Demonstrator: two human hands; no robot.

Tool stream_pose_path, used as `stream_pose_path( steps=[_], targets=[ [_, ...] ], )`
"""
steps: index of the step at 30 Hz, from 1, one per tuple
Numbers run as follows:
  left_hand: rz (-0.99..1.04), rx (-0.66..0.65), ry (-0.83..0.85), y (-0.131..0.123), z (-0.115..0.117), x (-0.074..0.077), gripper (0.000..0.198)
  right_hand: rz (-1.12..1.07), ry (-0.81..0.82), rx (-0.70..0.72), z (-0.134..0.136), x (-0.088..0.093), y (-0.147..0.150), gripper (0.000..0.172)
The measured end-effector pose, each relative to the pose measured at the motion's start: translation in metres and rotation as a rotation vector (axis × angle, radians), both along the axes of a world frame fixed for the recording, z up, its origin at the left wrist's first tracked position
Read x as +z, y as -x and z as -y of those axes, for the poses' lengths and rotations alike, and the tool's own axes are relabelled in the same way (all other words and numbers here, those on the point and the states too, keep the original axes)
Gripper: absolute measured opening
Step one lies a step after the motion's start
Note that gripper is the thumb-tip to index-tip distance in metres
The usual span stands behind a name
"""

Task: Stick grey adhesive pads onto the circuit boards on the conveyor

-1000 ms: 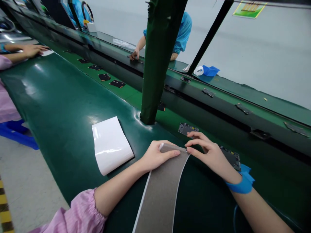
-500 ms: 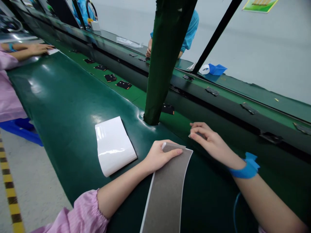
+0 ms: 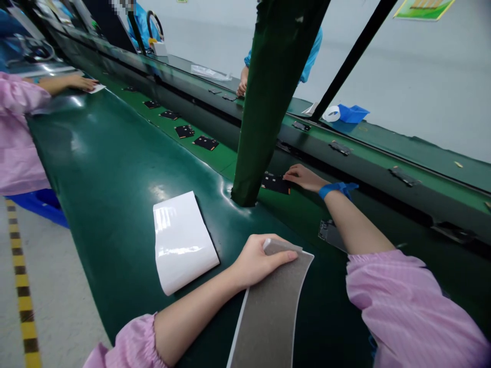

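My left hand (image 3: pixel 264 260) grips the far end of a long grey strip with white edges (image 3: pixel 268 317), thumb on top and fingers beneath. The strip curves down toward me over the green mat. My right hand (image 3: pixel 305 178) is stretched out to the green belt, its fingertips closed at the right edge of a flat black circuit board (image 3: pixel 276 183). A grey-black board (image 3: pixel 332 235) lies nearer, partly covered by my right forearm. To the left of my left hand, a glossy white sheet (image 3: pixel 184 240) rests on the mat, its near edge curled.
A green-wrapped post (image 3: pixel 264 122) rises from the mat's edge beside the belt. Several black boards (image 3: pixel 206 142) lie along the belt. A co-worker's hand (image 3: pixel 82 83) rests on a white piece at far left. A blue tray (image 3: pixel 353 113) and white roll (image 3: pixel 331 113) stand across.
My right hand has moved forward and left, from above the near belt to the black board by the post. The grey-black board has come into view. My left hand keeps its grip on the strip.
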State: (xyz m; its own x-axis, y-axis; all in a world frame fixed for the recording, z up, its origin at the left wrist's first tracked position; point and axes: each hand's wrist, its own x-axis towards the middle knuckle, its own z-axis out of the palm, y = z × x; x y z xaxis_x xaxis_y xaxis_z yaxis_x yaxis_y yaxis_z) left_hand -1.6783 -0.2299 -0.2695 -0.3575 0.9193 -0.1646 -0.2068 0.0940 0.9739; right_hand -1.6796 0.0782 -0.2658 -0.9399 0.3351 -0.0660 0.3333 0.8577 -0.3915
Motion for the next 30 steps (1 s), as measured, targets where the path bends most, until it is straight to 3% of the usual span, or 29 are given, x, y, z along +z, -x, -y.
stream_pose_path(
  steps=[7, 10, 16, 30],
  targets=[
    [-0.005, -0.001, -0.011, 0.001, -0.001, 0.000, 0.023, 0.058, 0.023, 0.056, -0.019, -0.008, -0.010, 0.038],
    [-0.017, -0.012, -0.007, 0.001, 0.001, 0.002, 0.025, 0.059, 0.029, 0.019, -0.023, -0.011, -0.019, 0.037],
    [-0.023, -0.014, -0.002, 0.002, 0.001, 0.003, 0.023, 0.050, 0.024, -0.098, -0.018, -0.017, -0.035, 0.036],
    [-0.033, -0.020, 0.011, 0.002, 0.001, 0.006, 0.023, -0.018, 0.067, -0.179, -0.010, -0.016, -0.065, 0.027]
  ],
)
